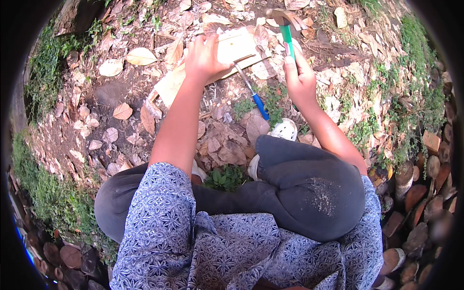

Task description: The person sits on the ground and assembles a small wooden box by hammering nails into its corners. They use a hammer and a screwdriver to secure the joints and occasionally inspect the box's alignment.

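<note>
Grip of the right hand is clamped around the green handle of a hammer, just to the right of the wooden board. The hammer's head points away from the person, beyond the board's right end; how high it hangs cannot be judged. That hold, with the thumb laid along the handle, probably serves to steer the head.

The left hand lies palm down across the middle of the board, thumb and fingers spread apart, most likely to keep the wood from shifting on the uneven ground.

A blue-handled tool lies at the board's near side, its metal shaft slanting up to the edge beside the left thumb. Neither hand seems to hold it, and it presumably lies there to be within easy reach. A thin dark strip shows at its tip; whether it belongs to the tool cannot be told.

Dry leaves are strewn around the board. On its near side are a white shoe and the bent knees, a crouch that likely lets both arms reach the low work. Cut logs are piled well apart from the board, to the near right.
</note>
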`<state>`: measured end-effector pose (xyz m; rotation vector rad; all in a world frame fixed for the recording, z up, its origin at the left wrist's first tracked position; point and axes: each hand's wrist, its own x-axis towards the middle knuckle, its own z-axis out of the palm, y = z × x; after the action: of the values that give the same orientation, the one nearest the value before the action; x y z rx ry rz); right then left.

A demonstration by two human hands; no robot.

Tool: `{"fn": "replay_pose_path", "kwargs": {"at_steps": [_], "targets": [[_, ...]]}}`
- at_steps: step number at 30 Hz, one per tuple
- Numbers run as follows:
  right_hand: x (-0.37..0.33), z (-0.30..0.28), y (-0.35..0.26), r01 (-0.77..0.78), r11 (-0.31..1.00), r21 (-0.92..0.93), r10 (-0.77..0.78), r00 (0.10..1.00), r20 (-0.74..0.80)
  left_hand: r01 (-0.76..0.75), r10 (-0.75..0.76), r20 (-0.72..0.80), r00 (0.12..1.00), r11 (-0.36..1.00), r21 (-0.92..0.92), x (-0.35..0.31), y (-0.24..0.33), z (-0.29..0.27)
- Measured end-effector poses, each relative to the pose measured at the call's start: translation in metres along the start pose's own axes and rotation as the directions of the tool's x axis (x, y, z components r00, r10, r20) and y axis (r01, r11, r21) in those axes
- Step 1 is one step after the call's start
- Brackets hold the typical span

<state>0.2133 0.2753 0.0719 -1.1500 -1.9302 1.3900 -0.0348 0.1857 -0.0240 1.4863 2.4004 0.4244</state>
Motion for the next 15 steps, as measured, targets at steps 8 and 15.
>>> {"fn": "replay_pose_path", "kwargs": {"at_steps": [8,15], "targets": [[-0.001,0.001,0.075,0.034,0.921,-0.388,0.027,0.988,0.152,-0.006,0.006,0.015,1.0,1.0,-0.01,0.013,0.013,-0.009],[0.022,-0.001,-0.026,0.222,0.946,0.235,-0.211,0.975,-0.069,-0.004,0.005,-0.012,1.0,1.0,0.015,0.004,0.003,-0.005]]}}
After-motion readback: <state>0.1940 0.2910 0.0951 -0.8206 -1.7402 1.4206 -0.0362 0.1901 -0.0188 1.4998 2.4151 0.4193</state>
